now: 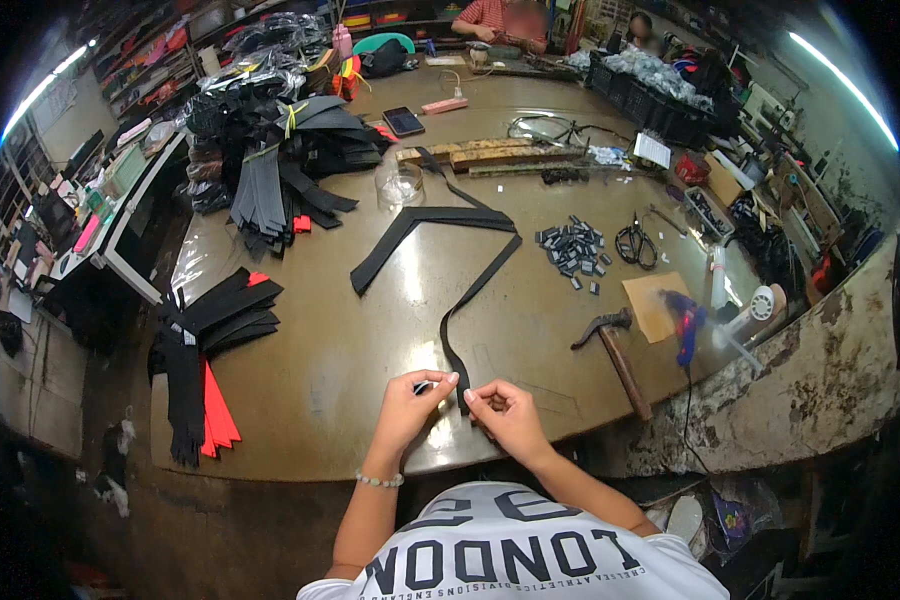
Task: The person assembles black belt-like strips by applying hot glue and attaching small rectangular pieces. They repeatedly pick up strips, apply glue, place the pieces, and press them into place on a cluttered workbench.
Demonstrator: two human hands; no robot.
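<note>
A long black webbing strap [450,350] runs from the middle of the table down to my hands. My left hand [410,410] pinches the strap's near end between thumb and fingertips. A small dark bit shows by its fingers, too small to name. Close beside it, my right hand [510,418] also pinches the strap, fingers curled in. Beyond them lies a bent stack of black straps [410,228], which the long strap meets at its right end. To the right are a pile of small dark buckles or clips [573,250] and a hammer [618,365].
Scissors [635,245], a brown paper piece [656,306] and a blue glue gun [686,328] lie right. Bundled black straps [220,315] and red strips [216,412] sit left. Wooden bars [505,155] and a phone [403,122] lie farther back. Two people sit beyond the far edge.
</note>
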